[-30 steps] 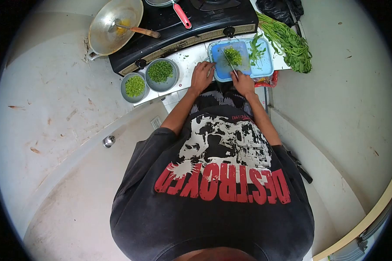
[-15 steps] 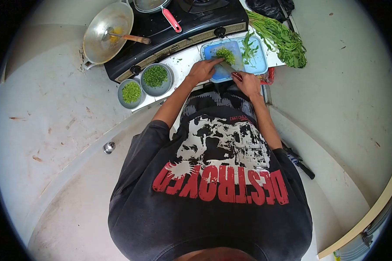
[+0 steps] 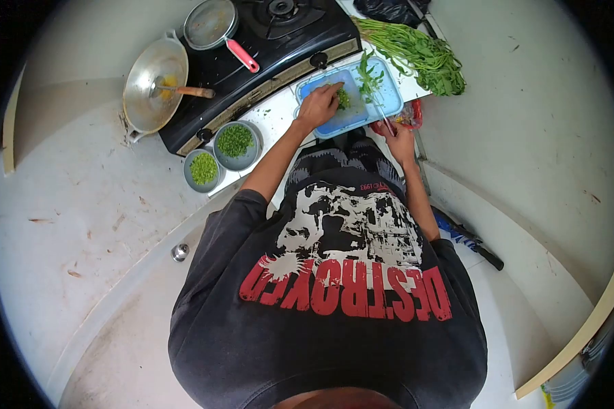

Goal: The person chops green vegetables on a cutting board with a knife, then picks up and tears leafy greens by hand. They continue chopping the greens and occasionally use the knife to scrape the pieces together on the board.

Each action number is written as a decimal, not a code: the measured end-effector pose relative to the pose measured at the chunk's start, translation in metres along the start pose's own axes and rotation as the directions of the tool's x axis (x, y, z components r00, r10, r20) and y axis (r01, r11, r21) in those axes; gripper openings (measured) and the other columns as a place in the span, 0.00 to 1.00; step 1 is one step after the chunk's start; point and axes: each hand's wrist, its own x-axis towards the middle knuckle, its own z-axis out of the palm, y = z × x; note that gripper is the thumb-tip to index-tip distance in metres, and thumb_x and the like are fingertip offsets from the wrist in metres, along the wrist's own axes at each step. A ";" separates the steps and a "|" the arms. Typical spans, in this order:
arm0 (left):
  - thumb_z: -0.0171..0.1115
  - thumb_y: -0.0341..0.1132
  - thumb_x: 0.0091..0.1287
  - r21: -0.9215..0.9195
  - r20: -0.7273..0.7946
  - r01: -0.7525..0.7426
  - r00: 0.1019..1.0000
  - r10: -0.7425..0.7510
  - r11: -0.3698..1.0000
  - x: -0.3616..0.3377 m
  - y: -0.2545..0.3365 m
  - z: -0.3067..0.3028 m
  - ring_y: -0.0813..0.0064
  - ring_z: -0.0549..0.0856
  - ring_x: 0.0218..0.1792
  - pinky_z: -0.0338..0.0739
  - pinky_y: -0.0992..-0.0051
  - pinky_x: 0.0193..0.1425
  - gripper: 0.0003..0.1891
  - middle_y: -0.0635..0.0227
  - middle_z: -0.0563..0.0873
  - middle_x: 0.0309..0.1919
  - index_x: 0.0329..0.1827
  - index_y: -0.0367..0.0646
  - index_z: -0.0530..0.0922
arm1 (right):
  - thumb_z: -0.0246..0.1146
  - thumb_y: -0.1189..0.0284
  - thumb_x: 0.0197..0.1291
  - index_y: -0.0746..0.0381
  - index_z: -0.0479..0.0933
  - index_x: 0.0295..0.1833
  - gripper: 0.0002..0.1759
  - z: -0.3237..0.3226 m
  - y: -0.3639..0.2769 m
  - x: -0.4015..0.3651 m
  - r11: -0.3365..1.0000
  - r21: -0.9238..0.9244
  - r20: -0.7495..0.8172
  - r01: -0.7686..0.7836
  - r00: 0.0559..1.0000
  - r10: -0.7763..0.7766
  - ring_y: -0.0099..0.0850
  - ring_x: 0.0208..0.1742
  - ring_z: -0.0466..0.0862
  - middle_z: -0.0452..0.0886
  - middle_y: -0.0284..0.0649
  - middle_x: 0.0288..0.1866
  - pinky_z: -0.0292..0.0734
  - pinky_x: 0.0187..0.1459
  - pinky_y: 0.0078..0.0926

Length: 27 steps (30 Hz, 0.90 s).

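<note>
Head view: left hand (image 3: 318,105), loosely curled, bunches chopped greens (image 3: 344,99) on blue cutting board (image 3: 348,121); right hand (image 3: 401,142) grips knife (image 3: 387,123) off-board. Judged: next cut needs a tight pile.

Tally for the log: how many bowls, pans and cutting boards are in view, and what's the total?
Bowls of chopped greens: 2
Pans: 2
Blue cutting board: 1
Total: 5

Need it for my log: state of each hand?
Left hand: on the greens, grip cannot be told.
Right hand: closed on the knife.
</note>
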 end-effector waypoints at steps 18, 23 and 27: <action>0.67 0.47 0.65 0.187 0.041 0.216 0.973 -0.227 0.958 0.125 0.026 0.069 0.45 0.75 0.64 0.74 0.52 0.68 0.27 0.50 0.78 0.65 0.67 0.49 0.80 | 0.68 0.52 0.67 0.67 0.86 0.43 0.25 -0.071 0.052 0.031 0.992 0.125 -0.138 0.001 0.990 0.016 0.41 0.25 0.83 0.82 0.50 0.23 0.75 0.33 0.41; 0.67 0.44 0.66 -0.055 -0.182 0.165 0.968 -0.173 0.985 0.112 0.020 0.075 0.50 0.83 0.57 0.76 0.58 0.66 0.22 0.55 0.87 0.57 0.60 0.45 0.86 | 0.67 0.52 0.67 0.68 0.87 0.44 0.26 -0.078 0.059 0.042 0.992 0.123 -0.052 -0.024 0.998 0.031 0.39 0.25 0.83 0.82 0.49 0.22 0.75 0.33 0.42; 0.67 0.35 0.68 -0.516 -0.129 0.258 0.920 -0.371 0.817 0.093 0.047 0.055 0.62 0.88 0.50 0.80 0.69 0.60 0.17 0.57 0.90 0.50 0.58 0.38 0.86 | 0.66 0.52 0.69 0.68 0.86 0.42 0.26 -0.078 0.047 0.051 0.992 0.120 -0.033 0.028 0.999 -0.024 0.34 0.23 0.83 0.83 0.46 0.22 0.76 0.32 0.37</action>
